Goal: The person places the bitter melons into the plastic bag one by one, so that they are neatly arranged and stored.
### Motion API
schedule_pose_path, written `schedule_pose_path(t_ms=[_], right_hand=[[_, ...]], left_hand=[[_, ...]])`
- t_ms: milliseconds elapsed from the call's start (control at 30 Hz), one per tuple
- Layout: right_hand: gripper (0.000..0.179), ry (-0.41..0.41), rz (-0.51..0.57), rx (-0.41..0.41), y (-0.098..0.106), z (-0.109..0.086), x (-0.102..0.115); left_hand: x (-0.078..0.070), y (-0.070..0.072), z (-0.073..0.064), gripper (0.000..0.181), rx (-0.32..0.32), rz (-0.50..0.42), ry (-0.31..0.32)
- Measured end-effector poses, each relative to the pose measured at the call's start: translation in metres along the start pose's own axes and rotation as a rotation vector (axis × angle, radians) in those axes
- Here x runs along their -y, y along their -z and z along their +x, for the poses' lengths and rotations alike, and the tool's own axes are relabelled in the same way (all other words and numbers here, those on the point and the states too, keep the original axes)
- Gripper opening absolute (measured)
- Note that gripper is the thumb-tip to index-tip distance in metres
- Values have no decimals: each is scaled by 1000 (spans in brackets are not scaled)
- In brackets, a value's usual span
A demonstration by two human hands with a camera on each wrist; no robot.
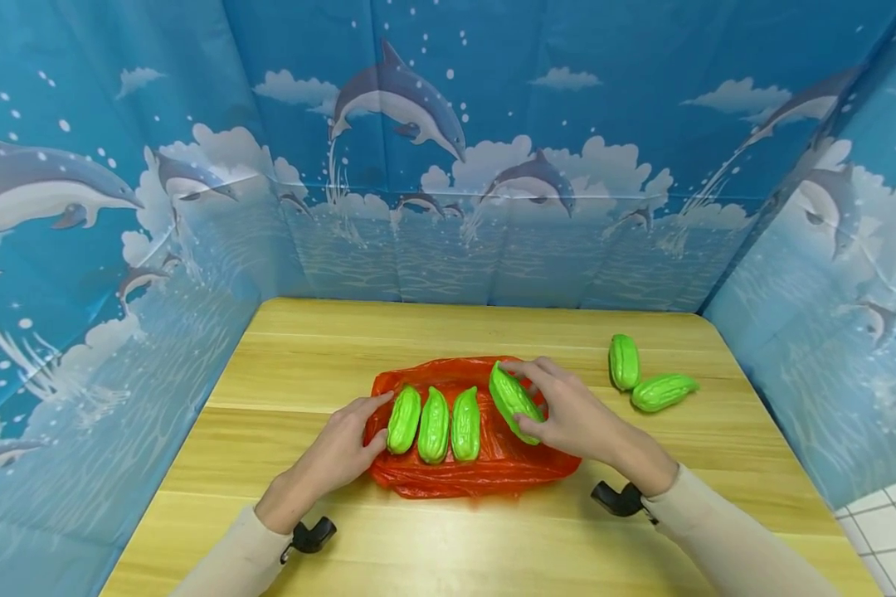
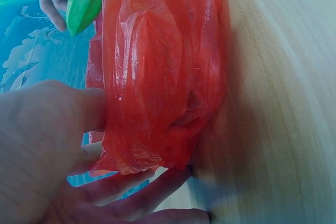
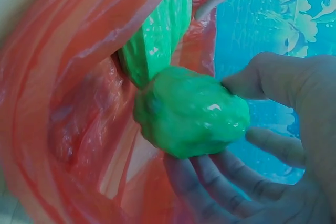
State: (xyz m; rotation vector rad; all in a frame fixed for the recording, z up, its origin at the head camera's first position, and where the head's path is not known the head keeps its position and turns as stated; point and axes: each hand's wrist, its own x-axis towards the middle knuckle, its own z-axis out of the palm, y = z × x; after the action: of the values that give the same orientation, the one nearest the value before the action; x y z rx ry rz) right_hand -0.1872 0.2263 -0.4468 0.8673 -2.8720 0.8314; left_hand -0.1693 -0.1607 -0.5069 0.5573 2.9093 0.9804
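Note:
A red plastic bag (image 1: 493,479) lies spread open on the wooden table, its rim raised. Three bright green, ribbed bitter melons rest side by side in its left part, the middle bitter melon (image 1: 434,427) between the other two. My right hand (image 1: 575,412) holds another bitter melon (image 1: 513,402) between thumb and fingers, tilted over the bag's right part; the right wrist view shows this bitter melon (image 3: 194,114) close up. At the bag's left end, my left hand (image 1: 339,444) grips the rim, with the thumb (image 2: 94,109) over the edge and other fingers outside; some fingertips are hidden.
Two more bitter melons, one upright-lying (image 1: 624,362) and one sideways (image 1: 663,392), lie near each other on the table's right side. A blue dolphin-print curtain (image 1: 448,240) stands along the back and both sides of the table (image 1: 284,356).

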Motion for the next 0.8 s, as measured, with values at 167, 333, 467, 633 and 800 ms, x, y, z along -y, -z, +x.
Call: schedule_pose_path(t_ms=[167, 333, 467, 633, 800], right_hand=[[77, -39, 37, 50, -2, 4, 2], [76, -67, 54, 114, -4, 9, 3], [73, -80, 76, 143, -6, 12, 2], [72, -109, 120, 167, -9, 14, 0], [73, -118, 116, 166, -13, 16, -1]], left_hand=[[0, -2, -2, 62, -2, 3, 9], [1, -3, -3, 61, -4, 3, 12], [1, -3, -3, 61, -8, 0, 3], [1, -3, -3, 61, -8, 2, -3], [0, -2, -1, 60, -11, 1, -11]])
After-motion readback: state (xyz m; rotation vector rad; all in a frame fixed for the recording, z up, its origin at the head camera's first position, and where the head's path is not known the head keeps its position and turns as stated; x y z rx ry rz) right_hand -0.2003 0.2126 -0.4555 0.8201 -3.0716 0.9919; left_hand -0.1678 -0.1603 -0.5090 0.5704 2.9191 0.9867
